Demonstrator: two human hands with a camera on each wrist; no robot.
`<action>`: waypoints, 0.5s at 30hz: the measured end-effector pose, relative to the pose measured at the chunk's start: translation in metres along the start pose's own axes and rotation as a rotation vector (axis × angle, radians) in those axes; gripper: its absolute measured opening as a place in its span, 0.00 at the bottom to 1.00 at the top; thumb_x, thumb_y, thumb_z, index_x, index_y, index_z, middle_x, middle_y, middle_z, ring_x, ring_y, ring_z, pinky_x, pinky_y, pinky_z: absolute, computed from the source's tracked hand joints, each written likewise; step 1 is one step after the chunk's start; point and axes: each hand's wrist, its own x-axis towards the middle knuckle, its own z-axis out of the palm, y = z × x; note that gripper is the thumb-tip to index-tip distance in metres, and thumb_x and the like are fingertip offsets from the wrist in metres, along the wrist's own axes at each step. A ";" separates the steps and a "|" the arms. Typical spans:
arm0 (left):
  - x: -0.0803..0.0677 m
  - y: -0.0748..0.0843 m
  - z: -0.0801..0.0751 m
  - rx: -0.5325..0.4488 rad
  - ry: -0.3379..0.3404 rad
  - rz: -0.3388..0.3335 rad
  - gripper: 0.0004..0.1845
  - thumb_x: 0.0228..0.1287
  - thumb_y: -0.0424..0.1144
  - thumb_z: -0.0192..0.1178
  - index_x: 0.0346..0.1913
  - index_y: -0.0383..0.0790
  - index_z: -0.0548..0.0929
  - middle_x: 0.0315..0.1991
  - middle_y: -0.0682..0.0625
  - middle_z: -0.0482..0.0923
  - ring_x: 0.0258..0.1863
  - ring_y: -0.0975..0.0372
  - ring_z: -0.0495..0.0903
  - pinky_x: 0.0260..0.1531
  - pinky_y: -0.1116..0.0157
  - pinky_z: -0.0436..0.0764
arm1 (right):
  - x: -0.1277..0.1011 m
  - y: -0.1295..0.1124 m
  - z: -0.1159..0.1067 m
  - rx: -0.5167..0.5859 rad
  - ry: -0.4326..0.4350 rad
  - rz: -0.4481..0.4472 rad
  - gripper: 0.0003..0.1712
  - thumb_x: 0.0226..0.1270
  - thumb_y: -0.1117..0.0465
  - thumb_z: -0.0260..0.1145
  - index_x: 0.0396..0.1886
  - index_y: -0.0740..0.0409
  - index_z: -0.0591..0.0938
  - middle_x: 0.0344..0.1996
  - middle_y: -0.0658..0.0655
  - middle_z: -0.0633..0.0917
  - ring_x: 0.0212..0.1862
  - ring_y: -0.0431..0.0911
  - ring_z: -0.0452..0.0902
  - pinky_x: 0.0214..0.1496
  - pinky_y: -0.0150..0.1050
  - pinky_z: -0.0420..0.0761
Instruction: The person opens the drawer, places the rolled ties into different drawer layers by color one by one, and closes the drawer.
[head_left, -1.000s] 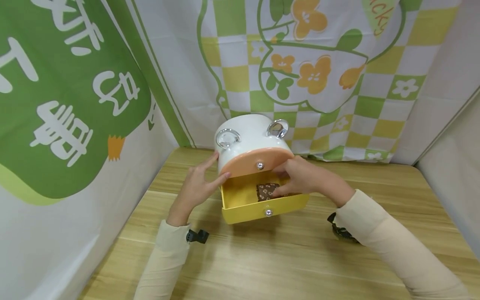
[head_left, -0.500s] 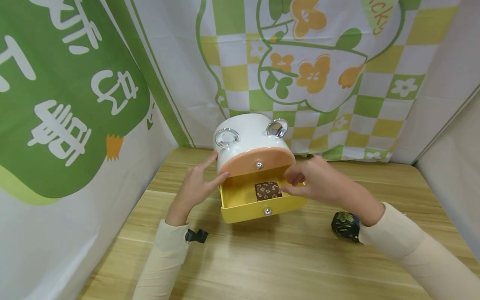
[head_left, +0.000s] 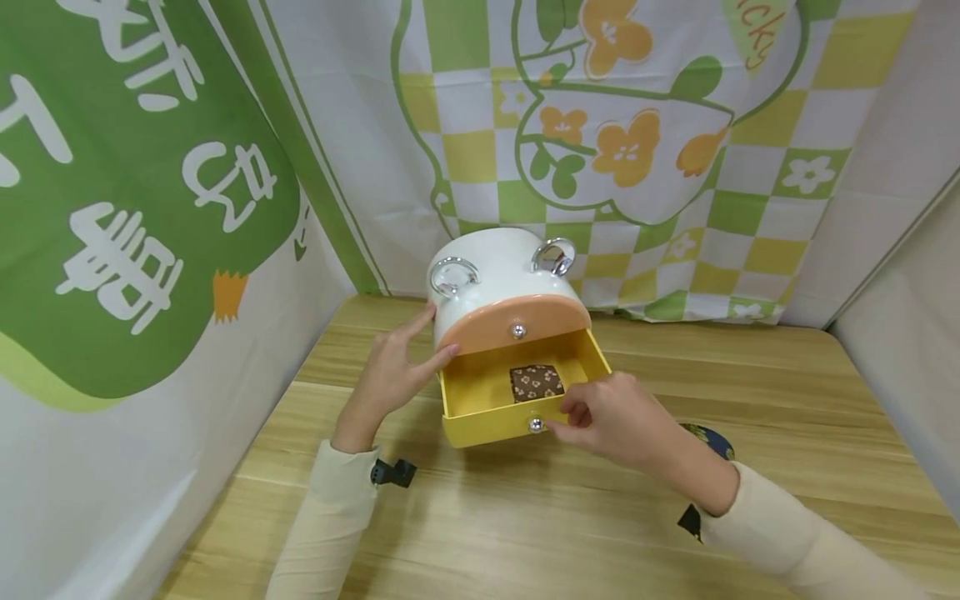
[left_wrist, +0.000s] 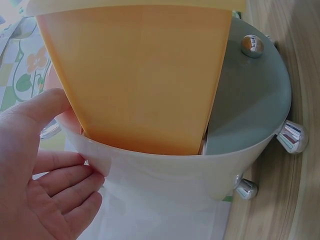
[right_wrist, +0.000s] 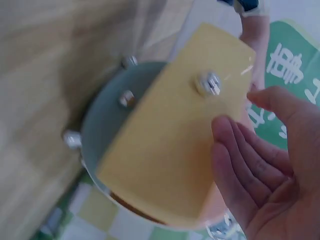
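Left hand: the left hand (head_left: 392,377) sits in the middle left of the head view, fingers straight and a little spread, pressed flat on the side of the white drawer box (head_left: 501,275); in the left wrist view the same hand (left_wrist: 37,195) touches the white wall (left_wrist: 165,172)
Right hand: the right hand (head_left: 611,417) is in the middle of the head view, right by the front of the yellow drawer (head_left: 495,392); its fingers are loosely bent and the fingertips (head_left: 558,431) are just beside the little silver knob (head_left: 536,425); I cannot tell if they pinch it or only touch it; in the right wrist view the palm (right_wrist: 270,175) is open beside the yellow drawer front (right_wrist: 175,145) and holds nothing
Where the drawer is: pulled out from the bottom of the box, in the centre of the head view, under the shut orange drawer (head_left: 517,321)
Inside the drawer: a small brown square with a flower print (head_left: 536,382) lies flat near the front wall
How the drawer will handle: it looks like light, hard, smooth plastic, so it should slide easily; the whole box looks light too and could scoot on the table, so a hand on its side helps
Where to hold: the silver knob for a pinch, or the flat yellow front for a push
Farther out: a wooden table (head_left: 525,517) is under it all; a dark flowery thing (head_left: 708,439) peeks out behind the right wrist; a green and yellow checked cloth with flowers (head_left: 622,142) hangs at the top of the head view
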 end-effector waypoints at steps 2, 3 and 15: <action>0.000 0.001 0.000 -0.001 0.000 -0.001 0.44 0.70 0.58 0.69 0.79 0.37 0.68 0.78 0.41 0.67 0.78 0.45 0.69 0.77 0.45 0.71 | -0.004 0.000 0.011 -0.012 0.033 0.010 0.10 0.61 0.56 0.81 0.27 0.54 0.89 0.22 0.45 0.88 0.25 0.31 0.81 0.28 0.23 0.81; 0.000 0.001 0.001 -0.002 0.000 -0.001 0.44 0.70 0.58 0.69 0.79 0.37 0.68 0.78 0.41 0.67 0.78 0.45 0.69 0.77 0.45 0.71 | -0.006 -0.001 0.017 -0.022 0.054 0.011 0.10 0.60 0.55 0.81 0.26 0.53 0.89 0.22 0.45 0.88 0.25 0.32 0.82 0.28 0.24 0.81; 0.000 0.003 0.002 -0.001 -0.004 0.001 0.44 0.70 0.59 0.68 0.79 0.35 0.68 0.78 0.40 0.67 0.78 0.43 0.68 0.78 0.43 0.69 | -0.024 -0.002 0.072 -0.119 0.307 0.044 0.13 0.54 0.53 0.85 0.27 0.55 0.90 0.23 0.50 0.90 0.23 0.37 0.83 0.27 0.24 0.82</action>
